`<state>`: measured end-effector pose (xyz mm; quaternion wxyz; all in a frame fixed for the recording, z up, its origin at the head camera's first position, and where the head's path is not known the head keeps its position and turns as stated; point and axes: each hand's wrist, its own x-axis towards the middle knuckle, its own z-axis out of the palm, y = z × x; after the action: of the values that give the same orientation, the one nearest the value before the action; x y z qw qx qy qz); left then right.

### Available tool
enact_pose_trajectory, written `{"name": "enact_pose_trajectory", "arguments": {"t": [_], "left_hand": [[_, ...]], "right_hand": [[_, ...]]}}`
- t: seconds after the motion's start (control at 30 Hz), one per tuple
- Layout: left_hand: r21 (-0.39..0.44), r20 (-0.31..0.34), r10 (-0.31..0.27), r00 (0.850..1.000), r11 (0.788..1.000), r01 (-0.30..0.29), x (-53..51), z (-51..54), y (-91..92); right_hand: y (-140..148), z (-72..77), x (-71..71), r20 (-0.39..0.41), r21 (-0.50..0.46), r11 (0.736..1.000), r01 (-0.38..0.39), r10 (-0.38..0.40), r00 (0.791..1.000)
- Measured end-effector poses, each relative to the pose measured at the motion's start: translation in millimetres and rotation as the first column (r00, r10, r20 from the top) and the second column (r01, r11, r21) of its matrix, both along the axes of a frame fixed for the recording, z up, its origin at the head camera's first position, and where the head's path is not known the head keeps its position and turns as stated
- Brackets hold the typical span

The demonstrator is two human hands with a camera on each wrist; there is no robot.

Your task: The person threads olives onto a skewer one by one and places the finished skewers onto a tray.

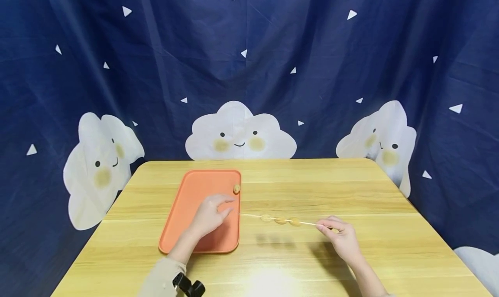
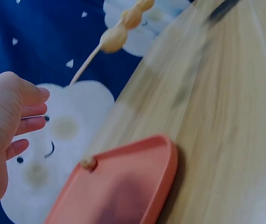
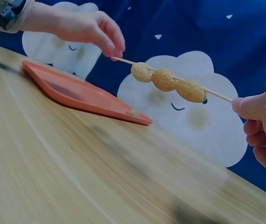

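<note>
Skewer [image 1: 308,223] bearing three tan balls [image 1: 280,221], lower centre of the head view, above the table [image 1: 304,175]. The right hand [image 1: 342,240], lower right, pinches one end; the left hand [image 1: 209,214], fingers loosely bent and grasping nothing, is above the orange tray [image 1: 202,184], near the free tip. Another ball [image 1: 236,188] lies at the tray's upper right.
</note>
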<state>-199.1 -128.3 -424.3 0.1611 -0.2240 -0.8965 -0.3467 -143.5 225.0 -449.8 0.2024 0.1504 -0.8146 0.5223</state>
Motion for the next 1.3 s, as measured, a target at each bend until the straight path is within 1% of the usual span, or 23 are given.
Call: {"name": "enact_pose_trajectory", "arguments": {"t": [0.1, 0.2, 0.3, 0.37, 0.57, 0.67, 0.77, 0.83, 0.93, 0.97, 1.03, 1.1, 1.23, 1.27, 1.3], "left_hand": [[0.009, 0.018, 0.04, 0.999, 0.999, -0.04, -10.1, -4.4, -3.2], [0.027, 0.037, 0.068, 0.997, 0.997, -0.069, -21.9, -8.2, -3.5], [0.021, 0.086, 0.103, 0.991, 0.994, -0.105, -35.2, -11.8, -2.2], [0.0, 0.123, 0.125, 0.984, 0.992, -0.126, -44.7, -15.3, -1.1], [-0.057, 0.226, 0.155, 0.962, 0.988, -0.146, -70.4, -23.8, 0.8], [-0.073, 0.271, 0.172, 0.947, 0.985, -0.158, -80.9, -26.9, 0.5], [-0.087, 0.322, 0.192, 0.927, 0.981, -0.173, -91.1, -31.4, -1.0], [-0.095, 0.345, 0.202, 0.917, 0.979, -0.18, -97.3, -35.0, -2.5], [-0.101, 0.377, 0.216, 0.901, 0.976, -0.192, -104.9, -40.3, -4.9], [-0.103, 0.376, 0.223, 0.899, 0.975, -0.199, -106.7, -42.0, -5.4], [-0.098, 0.389, 0.233, 0.891, 0.972, -0.212, -109.1, -43.9, -5.6], [-0.11, 0.396, 0.236, 0.887, 0.972, -0.21, -110.3, -45.2, -4.7], [-0.143, 0.4, 0.218, 0.89, 0.974, -0.175, -112.5, -45.2, 1.2], [-0.151, 0.396, 0.212, 0.893, 0.975, -0.164, -113.1, -45.1, 3.3], [-0.155, 0.392, 0.207, 0.897, 0.975, -0.158, -113.9, -45.1, 5.5]], "right_hand": [[7.2, -6.1, -2.6, 0.011, -0.007, 1.0, 0.021, -0.021, 1.0], [12.0, -7.4, -3.5, 0.025, -0.014, 0.999, 0.042, -0.042, 0.999], [15.2, -7.0, -4.0, 0.048, -0.019, 0.998, 0.059, -0.058, 0.997], [16.3, -6.5, -4.2, 0.063, -0.019, 0.998, 0.063, -0.062, 0.996], [16.2, -5.7, -3.8, 0.059, -0.028, 0.997, 0.068, -0.067, 0.996], [14.7, -5.1, -3.9, 0.048, -0.035, 0.997, 0.07, -0.068, 0.997], [13.8, -4.1, -4.5, 0.045, -0.045, 0.997, 0.068, -0.066, 0.997], [13.6, -3.2, -5.4, 0.039, -0.048, 0.997, 0.066, -0.064, 0.997], [13.7, -1.4, -7.1, 0.023, -0.045, 0.998, 0.054, -0.053, 0.998], [13.8, -1.1, -7.6, 0.015, -0.038, 0.998, 0.046, -0.045, 0.999], [13.8, -0.9, -8.5, 0.004, -0.029, 0.999, 0.032, -0.032, 0.999], [13.8, -1.4, -9.0, 0.005, -0.027, 0.999, 0.028, -0.028, 1.0], [13.3, -2.4, -9.6, 0.008, -0.019, 0.998, 0.054, -0.053, 0.999], [13.0, -2.2, -9.5, 0.008, -0.019, 0.998, 0.057, -0.057, 0.998], [10.9, 1.7, -7.6, 0.003, -0.019, 0.998, 0.056, -0.056, 0.998]]}}
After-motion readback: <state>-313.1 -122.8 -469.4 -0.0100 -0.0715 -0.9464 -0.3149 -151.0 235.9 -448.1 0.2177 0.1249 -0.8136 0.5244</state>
